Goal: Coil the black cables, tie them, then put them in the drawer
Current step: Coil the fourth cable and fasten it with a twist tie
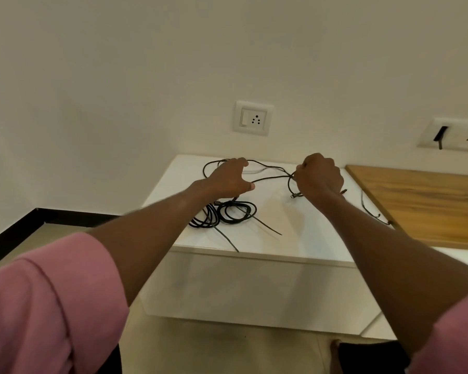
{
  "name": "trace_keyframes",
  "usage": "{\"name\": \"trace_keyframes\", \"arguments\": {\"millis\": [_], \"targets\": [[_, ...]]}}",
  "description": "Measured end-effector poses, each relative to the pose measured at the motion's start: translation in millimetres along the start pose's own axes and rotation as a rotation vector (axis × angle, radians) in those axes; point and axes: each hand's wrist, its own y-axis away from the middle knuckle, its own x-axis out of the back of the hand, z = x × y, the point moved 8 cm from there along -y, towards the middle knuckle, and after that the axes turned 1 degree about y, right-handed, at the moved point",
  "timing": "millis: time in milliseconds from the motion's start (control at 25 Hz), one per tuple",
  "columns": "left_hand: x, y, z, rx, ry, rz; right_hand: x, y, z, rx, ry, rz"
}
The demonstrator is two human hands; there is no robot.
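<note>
A loose black cable (270, 177) runs in a wide loop across the back of the white cabinet top (289, 233). My right hand (319, 176) grips this cable in a fist at its right end, with a plug end hanging just below it. My left hand (231, 178) hovers over the same cable with fingers curved, and whether it touches the cable cannot be told. A coiled black cable bundle (227, 213) lies near the front left, with black tie ends (268, 226) sticking out. The white drawer front (254, 290) below is closed.
A wooden desk top (427, 203) adjoins the cabinet on the right, with another thin black cable (369, 210) at the seam. A wall socket (253, 118) sits above the cabinet and a second socket plate (457, 136) at the right. The floor drops away at left.
</note>
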Motion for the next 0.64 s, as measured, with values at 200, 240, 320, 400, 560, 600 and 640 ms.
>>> {"name": "trace_keyframes", "arguments": {"millis": [200, 240, 320, 400, 560, 600, 640], "targets": [[-9, -4, 3, -0.025, 0.022, -0.062, -6, 3, -15, 0.245, -0.096, -0.093], [-6, -4, 9, -0.051, 0.095, -0.026, -6, 3, -18, 0.275, -0.188, -0.105], [3, -4, 24, -0.142, 0.212, 0.036, -7, 2, -26, 0.347, -0.348, -0.128], [11, -3, 38, -0.227, 0.255, 0.082, -6, 2, -33, 0.408, -0.41, -0.107], [16, -2, 45, -0.112, 0.532, 0.103, -1, 2, -38, 0.414, -0.437, -0.01], [17, -3, 43, -0.057, 0.657, 0.094, 0, 1, -37, 0.386, -0.456, -0.009], [19, -4, 40, 0.004, 0.818, 0.082, 0, -1, -34, 0.347, -0.481, -0.02]]}}
